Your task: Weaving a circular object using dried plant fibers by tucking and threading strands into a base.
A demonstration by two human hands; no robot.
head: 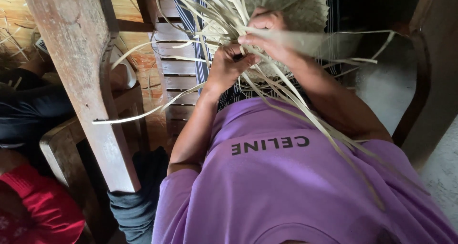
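A half-woven mat of pale palm-leaf strips [296, 8] lies on my lap, with many loose strip ends [305, 106] fanning out toward me and to the sides. My left hand [228, 65] is closed on a bundle of these strips near the woven edge. My right hand [267, 34] sits just above it, fingers pinched on a single flat strip that runs off to the right. Both hands touch each other among the strips. My purple shirt [286, 187] fills the lower frame.
A wooden post [83, 82] stands at the left beside a slatted wooden chair [174, 72]. Another person in dark and red clothing [33, 206] sits at the far left. A dark curved wooden chair frame [422, 82] and pale floor [386, 91] are at the right.
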